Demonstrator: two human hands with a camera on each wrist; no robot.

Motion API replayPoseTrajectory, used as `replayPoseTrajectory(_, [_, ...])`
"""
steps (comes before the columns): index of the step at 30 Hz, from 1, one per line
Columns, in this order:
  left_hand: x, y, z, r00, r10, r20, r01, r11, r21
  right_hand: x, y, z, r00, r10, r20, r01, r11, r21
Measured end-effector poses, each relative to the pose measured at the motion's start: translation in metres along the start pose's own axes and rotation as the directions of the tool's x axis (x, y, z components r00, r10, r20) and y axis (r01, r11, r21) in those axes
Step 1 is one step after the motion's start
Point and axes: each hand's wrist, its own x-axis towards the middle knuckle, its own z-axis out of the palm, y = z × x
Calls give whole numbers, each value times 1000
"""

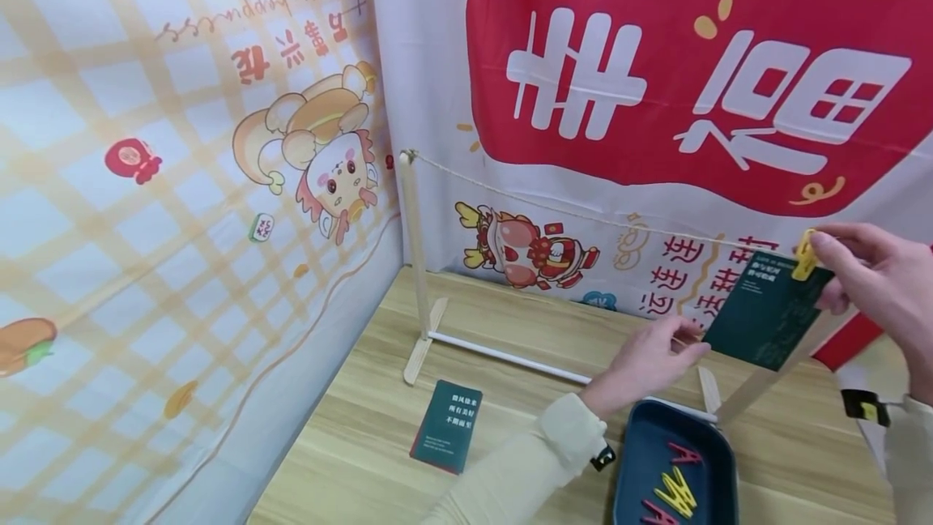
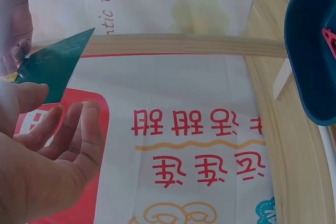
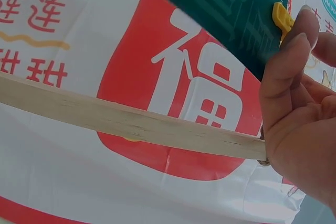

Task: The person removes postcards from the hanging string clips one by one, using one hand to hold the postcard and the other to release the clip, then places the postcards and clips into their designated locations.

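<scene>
A dark green card (image 1: 765, 314) with white print hangs tilted at the right end of a thin string (image 1: 554, 204). My right hand (image 1: 885, 278) pinches a yellow clothespin (image 1: 805, 258) between thumb and fingers at the card's upper right corner. In the right wrist view, the same clothespin (image 3: 282, 18) sits on the card's edge. My left hand (image 1: 649, 363) is at the card's lower left corner, its fingers loosely bent. Seen from the left wrist, the thumb overlaps the card (image 2: 58, 66) while the other fingertips show just below its edge.
A wooden post (image 1: 415, 241) bears the string's left end; a white rod (image 1: 510, 357) runs low along the frame. Another green card (image 1: 446, 428) lies on the wooden table (image 1: 350, 428). The dark blue tray (image 1: 641, 448) holds several red and yellow clothespins (image 1: 678, 492). Printed cloths hang behind.
</scene>
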Motion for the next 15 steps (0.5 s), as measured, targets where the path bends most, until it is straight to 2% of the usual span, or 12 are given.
replayPoseTrajectory(4, [1,4,0,1000,2,22,-3,999,37,0,0,-1,1000,15,13,-14,1000,-17])
replayPoseTrajectory(9, [4,5,1,999,46,30,-48,996,79,1,0,-2,999,21,24,-21,999,-35])
replayPoseTrajectory(11, [4,7,1,998,55,28,-57,995,82,0,-1,-3,1000,19,25,-18,999,-40])
replayPoseTrajectory(15, [4,9,0,999,36,39,-38,997,60,0,-3,-5,999,-19,29,21,998,-54])
